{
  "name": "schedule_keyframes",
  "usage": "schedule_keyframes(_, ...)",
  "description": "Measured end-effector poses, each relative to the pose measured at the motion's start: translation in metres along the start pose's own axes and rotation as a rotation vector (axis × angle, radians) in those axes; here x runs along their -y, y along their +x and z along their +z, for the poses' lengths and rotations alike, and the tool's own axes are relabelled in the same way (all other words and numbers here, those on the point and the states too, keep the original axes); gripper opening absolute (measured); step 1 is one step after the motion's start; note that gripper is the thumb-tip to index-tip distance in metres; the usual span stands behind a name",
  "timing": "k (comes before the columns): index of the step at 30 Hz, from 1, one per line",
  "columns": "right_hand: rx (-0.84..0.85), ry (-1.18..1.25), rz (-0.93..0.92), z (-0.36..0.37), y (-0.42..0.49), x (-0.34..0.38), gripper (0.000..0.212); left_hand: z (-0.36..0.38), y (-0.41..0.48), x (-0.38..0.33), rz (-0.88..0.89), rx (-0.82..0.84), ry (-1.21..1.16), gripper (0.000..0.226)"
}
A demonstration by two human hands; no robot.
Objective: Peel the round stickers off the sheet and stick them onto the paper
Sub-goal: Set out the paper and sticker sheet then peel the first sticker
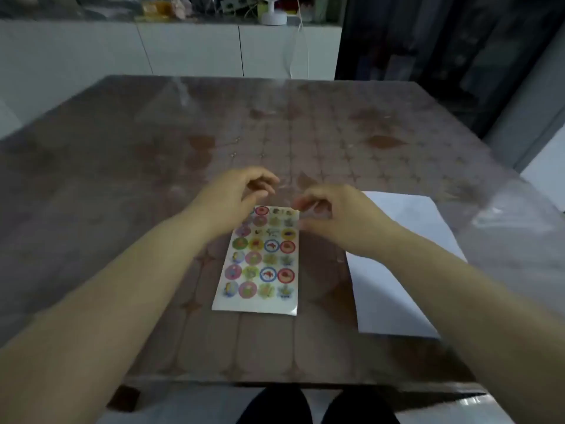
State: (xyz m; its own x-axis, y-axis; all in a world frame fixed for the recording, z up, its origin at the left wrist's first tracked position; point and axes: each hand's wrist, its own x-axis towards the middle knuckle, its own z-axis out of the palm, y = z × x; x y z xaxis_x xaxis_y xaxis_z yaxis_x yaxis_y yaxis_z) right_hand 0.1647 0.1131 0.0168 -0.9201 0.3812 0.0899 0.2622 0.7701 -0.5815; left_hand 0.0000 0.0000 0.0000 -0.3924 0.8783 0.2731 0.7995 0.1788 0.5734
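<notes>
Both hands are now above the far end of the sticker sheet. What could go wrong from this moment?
1. The sticker sheet lies loose on the glossy table; neither the left hand nor the right hand clearly pins it, so it may slide or lift during peeling.
2. The stickers sit close together, so a neighbour could lift too.
3. The paper partly lies under the right forearm, which could shift it.

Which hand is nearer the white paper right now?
Right. The right hand hovers at the sticker sheet's far right corner, beside the white paper; the left hand is over the sheet's far left, farther away.
</notes>
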Motion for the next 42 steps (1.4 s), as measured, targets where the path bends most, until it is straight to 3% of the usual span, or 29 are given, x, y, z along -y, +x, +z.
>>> schedule_keyframes(11, -0.196, -0.170, -0.020, 0.036, 0.027, -0.001, 0.030, 0.016, -0.006, 0.008, -0.016, -0.067, 0.040, 0.030)
schedule_keyframes(26, -0.173, -0.016, -0.047, 0.040, 0.042, -0.012, 0.000, 0.003, -0.008, 0.013, -0.048, 0.045, -0.059, 0.037)
schedule_keyframes(31, -0.179, -0.064, -0.079, 0.041, 0.040, -0.012, 0.006, 0.007, -0.005, 0.012, -0.013, 0.097, -0.113, 0.039)
schedule_keyframes(35, -0.219, 0.097, -0.015, 0.036, 0.039, -0.009, 0.003, 0.009, -0.003, 0.016, -0.016, 0.104, -0.103, 0.038)
schedule_keyframes(39, -0.491, 0.498, 0.081, -0.019, 0.021, 0.003, 0.012, 0.006, -0.003, 0.008, -0.015, 0.130, -0.034, 0.035)
schedule_keyframes(42, -0.443, 0.374, 0.154, -0.079, -0.001, -0.001, 0.020, 0.003, 0.000, -0.004, -0.054, 0.121, 0.026, 0.031)
